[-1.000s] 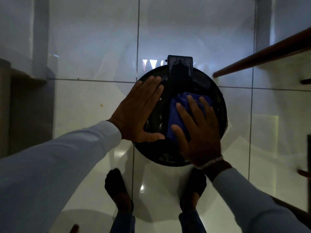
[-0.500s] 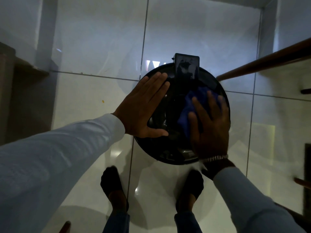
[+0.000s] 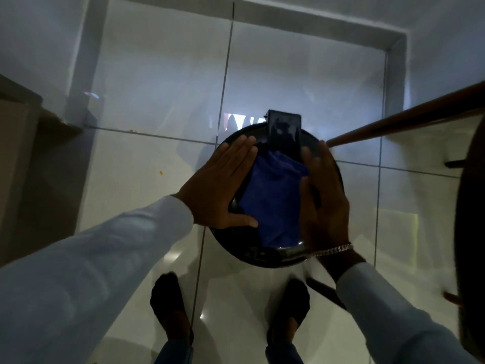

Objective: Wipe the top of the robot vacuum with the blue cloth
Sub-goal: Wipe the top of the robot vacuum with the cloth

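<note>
The round black robot vacuum (image 3: 262, 258) sits on the white tiled floor just ahead of my feet. The blue cloth (image 3: 273, 200) lies spread over the middle of its top. My left hand (image 3: 220, 187) rests flat on the vacuum's left side, fingers together and pointing away, holding nothing. My right hand (image 3: 325, 203), blurred by motion, presses on the cloth's right edge over the vacuum's right side. A chain bracelet sits on that wrist. A glossy black rectangular part (image 3: 284, 132) stands at the vacuum's far edge.
A brown wooden rail (image 3: 406, 116) slants in from the right, ending close to the vacuum's far right edge. A dark round furniture edge (image 3: 469, 219) fills the right border. A wooden unit (image 3: 15, 127) stands at the left. My feet (image 3: 170, 306) are just below the vacuum.
My right hand has slid further to the right across the vacuum, and the blue cloth now lies spread out over the middle. My left hand stays on the left side.
</note>
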Tool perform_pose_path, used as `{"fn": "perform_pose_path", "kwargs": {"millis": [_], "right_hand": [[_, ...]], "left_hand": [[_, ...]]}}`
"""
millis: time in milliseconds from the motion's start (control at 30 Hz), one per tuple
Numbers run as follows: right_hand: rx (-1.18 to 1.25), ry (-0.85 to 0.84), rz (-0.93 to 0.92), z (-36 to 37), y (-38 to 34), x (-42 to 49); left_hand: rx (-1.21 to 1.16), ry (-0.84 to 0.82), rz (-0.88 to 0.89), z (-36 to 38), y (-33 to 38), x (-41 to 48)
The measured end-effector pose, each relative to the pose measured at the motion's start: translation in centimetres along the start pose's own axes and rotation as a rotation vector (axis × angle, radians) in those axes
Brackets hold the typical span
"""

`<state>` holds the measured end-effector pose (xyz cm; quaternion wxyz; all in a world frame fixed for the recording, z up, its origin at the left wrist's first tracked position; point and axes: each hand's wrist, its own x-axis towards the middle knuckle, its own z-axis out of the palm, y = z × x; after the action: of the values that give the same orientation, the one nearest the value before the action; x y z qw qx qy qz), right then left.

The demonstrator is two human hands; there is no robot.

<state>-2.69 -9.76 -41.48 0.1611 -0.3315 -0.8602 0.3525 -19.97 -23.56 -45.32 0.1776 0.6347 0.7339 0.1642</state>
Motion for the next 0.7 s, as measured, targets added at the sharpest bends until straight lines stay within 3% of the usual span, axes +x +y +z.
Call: {"fn": "perform_pose_path", "kwargs": {"millis": [67,167,300,367,533,700], "right_hand": [[-0.058,0.007,0.074,-1.1,0.9,1.4],[-0.066,-0.109,0.137,-1.1,2.0,3.3],[-0.053,-0.035,0.213,0.3,3.0,3.1],[-0.092,-0.010,0.196,0.8,3.5,2.8],[-0.089,-0.013,0.162,1.3,4.2,2.6],[-0.134,-0.003,0.123,1.3,4.5,2.6]], "left_hand": [[-0.118,0.014,-0.052,-0.3,1.5,-0.9],[-0.223,0.113,-0.057,0.2,6.2,-0.3],[0.044,0.061,-0.219,2.4,10.9,2.9],[0.114,0.030,-0.302,3.2,10.9,3.4],[0.134,0.135,-0.306,3.9,9.3,1.3],[0.147,0.196,-0.426,3.4,6.9,1.2]]}}
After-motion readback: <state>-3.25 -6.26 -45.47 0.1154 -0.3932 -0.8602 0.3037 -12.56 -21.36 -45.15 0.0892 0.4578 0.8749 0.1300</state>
